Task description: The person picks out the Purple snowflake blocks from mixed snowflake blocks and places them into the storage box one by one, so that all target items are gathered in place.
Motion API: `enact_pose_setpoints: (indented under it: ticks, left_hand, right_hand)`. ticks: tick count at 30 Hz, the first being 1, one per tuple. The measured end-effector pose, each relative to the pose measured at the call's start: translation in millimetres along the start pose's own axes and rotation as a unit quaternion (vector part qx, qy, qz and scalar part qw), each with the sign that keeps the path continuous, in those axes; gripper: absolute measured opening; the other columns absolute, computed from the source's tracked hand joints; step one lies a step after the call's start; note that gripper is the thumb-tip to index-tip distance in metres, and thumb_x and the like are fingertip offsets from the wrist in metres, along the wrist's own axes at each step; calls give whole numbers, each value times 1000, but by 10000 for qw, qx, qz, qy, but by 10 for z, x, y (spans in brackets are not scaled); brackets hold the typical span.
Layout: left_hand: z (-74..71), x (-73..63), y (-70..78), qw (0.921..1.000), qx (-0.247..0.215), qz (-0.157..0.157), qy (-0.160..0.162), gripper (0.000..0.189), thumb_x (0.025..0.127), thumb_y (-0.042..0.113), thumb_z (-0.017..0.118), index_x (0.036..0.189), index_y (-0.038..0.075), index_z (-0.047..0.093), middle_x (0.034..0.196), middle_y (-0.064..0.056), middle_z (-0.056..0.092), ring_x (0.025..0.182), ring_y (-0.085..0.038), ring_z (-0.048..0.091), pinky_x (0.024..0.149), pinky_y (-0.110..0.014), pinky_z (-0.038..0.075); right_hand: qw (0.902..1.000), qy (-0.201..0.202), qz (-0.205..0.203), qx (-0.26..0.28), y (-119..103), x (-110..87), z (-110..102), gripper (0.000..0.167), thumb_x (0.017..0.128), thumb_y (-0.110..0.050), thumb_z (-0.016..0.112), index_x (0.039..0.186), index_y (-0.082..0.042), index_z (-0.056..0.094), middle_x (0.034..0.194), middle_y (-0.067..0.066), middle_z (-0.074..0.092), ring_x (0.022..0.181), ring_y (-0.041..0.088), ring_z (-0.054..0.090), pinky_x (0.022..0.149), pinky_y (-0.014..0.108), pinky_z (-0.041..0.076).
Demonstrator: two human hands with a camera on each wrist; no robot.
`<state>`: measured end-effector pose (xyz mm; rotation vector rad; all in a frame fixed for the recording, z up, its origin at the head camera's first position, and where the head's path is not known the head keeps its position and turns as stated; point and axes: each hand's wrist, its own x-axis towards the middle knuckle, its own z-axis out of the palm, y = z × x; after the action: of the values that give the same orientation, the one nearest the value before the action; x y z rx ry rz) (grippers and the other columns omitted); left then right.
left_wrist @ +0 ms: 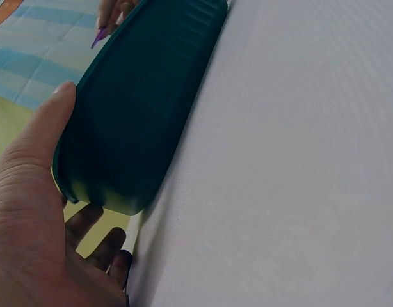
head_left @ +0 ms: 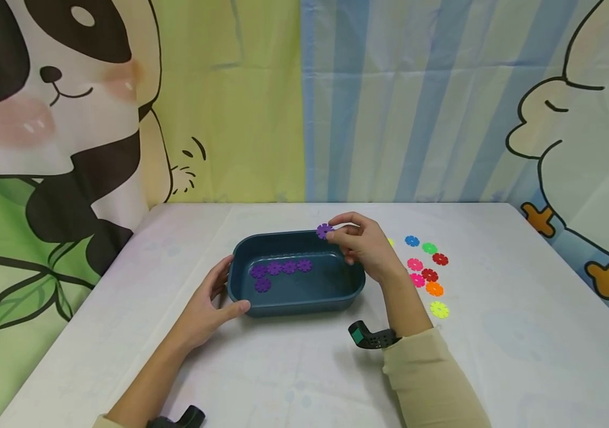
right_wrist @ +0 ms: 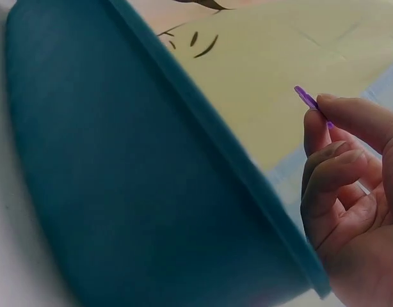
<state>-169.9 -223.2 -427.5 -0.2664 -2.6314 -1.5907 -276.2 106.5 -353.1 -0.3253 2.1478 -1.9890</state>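
A dark teal plastic tub stands on the white table. My left hand holds its left end, thumb at the near corner of the rim and fingers along the far side; the left wrist view shows this thumb against the wall. Over the tub's far rim, my right hand pinches a purple snowflake disc between thumb and fingertips. The right wrist view has that disc edge-on, above the rim. Several more purple snowflake discs lie on the tub's floor, toward its left.
To the right of the tub, loose snowflake discs lie scattered on the table: blue, green, pink, red, orange and yellow. A cartoon-printed curtain hangs behind the table.
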Motion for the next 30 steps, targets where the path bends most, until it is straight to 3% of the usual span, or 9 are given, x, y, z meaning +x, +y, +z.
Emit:
enact_pose_setpoints:
  ticks: [10, 18, 28, 30]
  left_hand:
    - [-16, -3, 1, 10000, -6, -22, 17, 93, 92, 26, 78, 165, 27, 22, 164, -13, 38, 151, -35, 35, 123, -62, 28]
    - [0, 2, -4, 10000, -82, -24, 49, 93, 90, 26, 80, 165, 29, 23, 165, -10, 38, 152, -34, 35, 124, -61, 28]
    - [5, -3, -3, 10000, -84, -30, 32, 93, 90, 29, 80, 164, 31, 24, 165, -10, 39, 152, -34, 36, 123, -62, 29]
    - [2, -4, -8, 10000, -69, 12, 36, 93, 90, 30, 80, 164, 31, 23, 164, -11, 39, 151, -34, 36, 123, -61, 29]
  right_hand:
    - [9993, -306, -73, -185, 5, 23, 201, 34, 94, -21, 76, 123, -9, 64, 88, 8, 69, 59, 16, 49, 51, 23, 50]
    - [9972, -719, -205, 13, 59, 27, 341, 31, 94, -14, 75, 122, -5, 63, 87, 2, 72, 62, 17, 55, 53, 27, 55]
    - [9959, -874, 141, -180, 62, 50, 494, 28, 94, -10, 75, 120, -5, 65, 86, 3, 73, 68, 19, 61, 58, 30, 59]
    - [9949, -935, 243, -296, 58, 53, 526, 28, 94, -9, 75, 121, -5, 66, 89, 8, 74, 70, 21, 63, 58, 32, 60]
